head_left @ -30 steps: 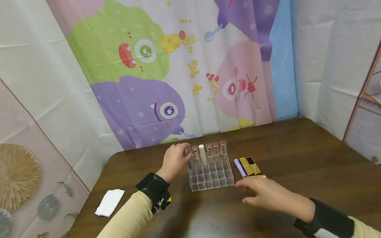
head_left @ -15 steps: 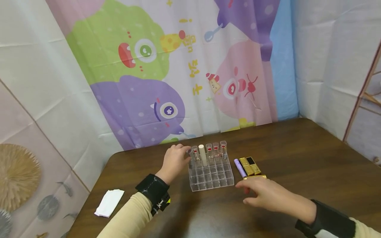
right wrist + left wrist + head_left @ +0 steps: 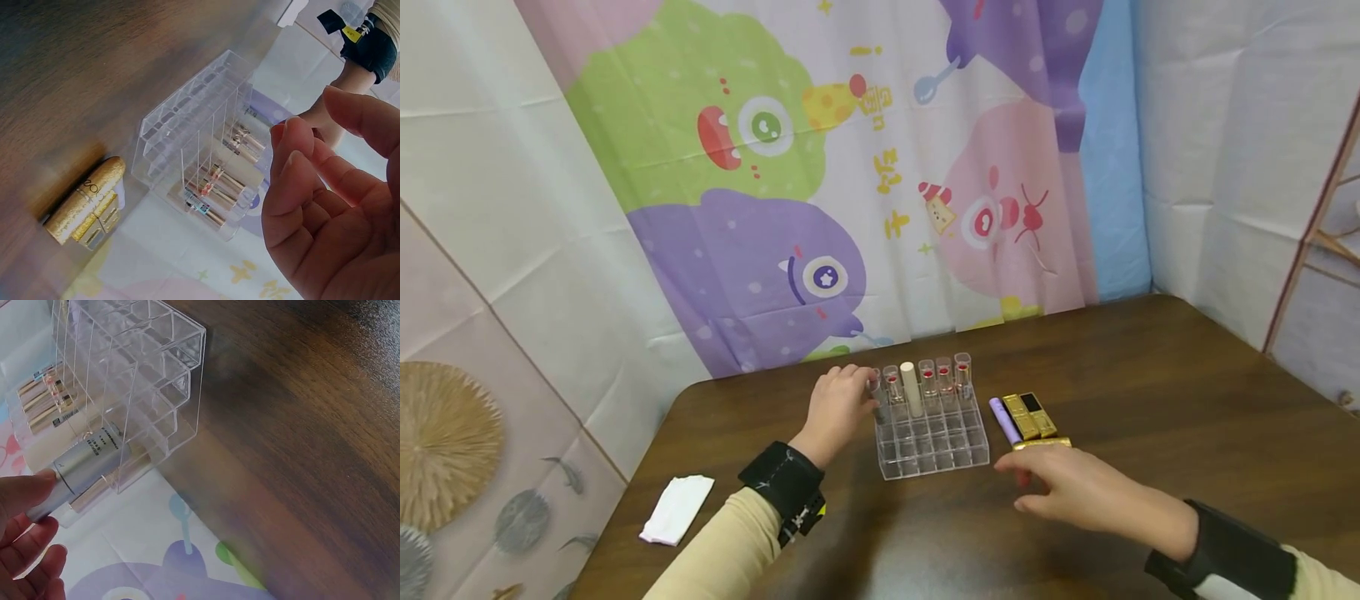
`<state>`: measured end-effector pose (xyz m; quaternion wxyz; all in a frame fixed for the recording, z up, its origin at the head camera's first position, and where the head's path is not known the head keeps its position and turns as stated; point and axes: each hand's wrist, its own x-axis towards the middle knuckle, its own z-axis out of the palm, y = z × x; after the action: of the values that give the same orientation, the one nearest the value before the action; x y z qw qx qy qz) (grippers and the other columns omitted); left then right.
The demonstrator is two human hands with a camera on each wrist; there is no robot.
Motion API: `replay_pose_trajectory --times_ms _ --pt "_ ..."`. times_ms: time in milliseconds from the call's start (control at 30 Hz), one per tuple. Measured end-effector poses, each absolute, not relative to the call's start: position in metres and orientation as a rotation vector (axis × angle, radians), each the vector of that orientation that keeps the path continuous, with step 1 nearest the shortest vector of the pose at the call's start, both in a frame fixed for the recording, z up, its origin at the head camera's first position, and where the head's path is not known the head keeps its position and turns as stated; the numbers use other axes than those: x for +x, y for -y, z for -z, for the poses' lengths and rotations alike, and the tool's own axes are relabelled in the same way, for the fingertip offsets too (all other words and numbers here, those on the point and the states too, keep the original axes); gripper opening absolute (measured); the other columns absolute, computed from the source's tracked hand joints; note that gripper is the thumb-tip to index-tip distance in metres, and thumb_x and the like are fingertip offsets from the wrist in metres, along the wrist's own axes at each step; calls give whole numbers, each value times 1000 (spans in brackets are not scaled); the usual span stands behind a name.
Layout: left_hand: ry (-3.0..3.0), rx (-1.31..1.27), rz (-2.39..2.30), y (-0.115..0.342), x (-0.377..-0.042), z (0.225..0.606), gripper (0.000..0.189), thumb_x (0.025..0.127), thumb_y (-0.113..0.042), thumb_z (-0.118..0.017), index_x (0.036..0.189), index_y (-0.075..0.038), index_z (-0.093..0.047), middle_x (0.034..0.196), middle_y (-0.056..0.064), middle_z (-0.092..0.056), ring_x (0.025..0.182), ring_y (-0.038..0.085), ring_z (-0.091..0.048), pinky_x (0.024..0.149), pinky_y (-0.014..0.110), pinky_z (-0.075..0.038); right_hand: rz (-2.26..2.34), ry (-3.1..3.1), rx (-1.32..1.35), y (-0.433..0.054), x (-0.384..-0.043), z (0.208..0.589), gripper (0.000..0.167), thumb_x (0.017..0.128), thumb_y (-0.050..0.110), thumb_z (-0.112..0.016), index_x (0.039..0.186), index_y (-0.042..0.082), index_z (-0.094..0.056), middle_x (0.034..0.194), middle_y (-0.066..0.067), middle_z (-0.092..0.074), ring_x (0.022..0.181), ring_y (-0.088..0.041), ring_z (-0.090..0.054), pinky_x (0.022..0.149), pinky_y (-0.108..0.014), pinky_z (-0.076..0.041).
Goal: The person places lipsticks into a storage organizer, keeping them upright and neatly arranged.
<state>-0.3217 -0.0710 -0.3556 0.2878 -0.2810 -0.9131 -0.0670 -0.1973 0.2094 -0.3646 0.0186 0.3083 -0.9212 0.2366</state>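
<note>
My left hand (image 3: 837,410) is at the back left corner of a clear stepped lipstick organizer (image 3: 934,460). In the left wrist view its thumb and index finger pinch the upper end of a silver-grey lipstick tube (image 3: 87,464), whose lower end is in a slot of the back row. Beside that tube stand an ivory tube (image 3: 912,390) and several clear-capped lipsticks (image 3: 944,382). My right hand (image 3: 1078,487) hovers over the table to the right of the organizer, fingers loosely bent, holding nothing.
Right of the organizer lie a purple tube (image 3: 1004,422) and several gold lipstick tubes (image 3: 1021,418), partly behind the right hand in the head view. A folded white cloth or tissue (image 3: 677,508) lies at the table's left. A cartoon-printed curtain (image 3: 760,225) hangs behind the table.
My left hand has shifted slightly left and down at the organizer's back left corner, still at the grey tube. The right hand has barely moved.
</note>
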Motion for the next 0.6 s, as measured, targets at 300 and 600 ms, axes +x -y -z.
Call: replay_pose_trajectory --times_ms 300,600 --pt "2395 -756 125 63 -324 358 27 65 -17 -80 87 -11 -66 80 2 -64 68 22 -54 60 34 -43 -719 2919 833 -222 -205 360 34 78 18 -71 108 5 -62 81 8 -55 65 -2 -44 54 -21 -37" --pt "2498 -723 265 78 -313 356 41 69 -21 -79 106 -10 -65 82 5 -65 71 25 -56 63 38 -44 -559 3096 621 -260 -249 376 24 76 6 -69 99 1 -66 82 -1 -59 71 -13 -50 59 -29 -43"
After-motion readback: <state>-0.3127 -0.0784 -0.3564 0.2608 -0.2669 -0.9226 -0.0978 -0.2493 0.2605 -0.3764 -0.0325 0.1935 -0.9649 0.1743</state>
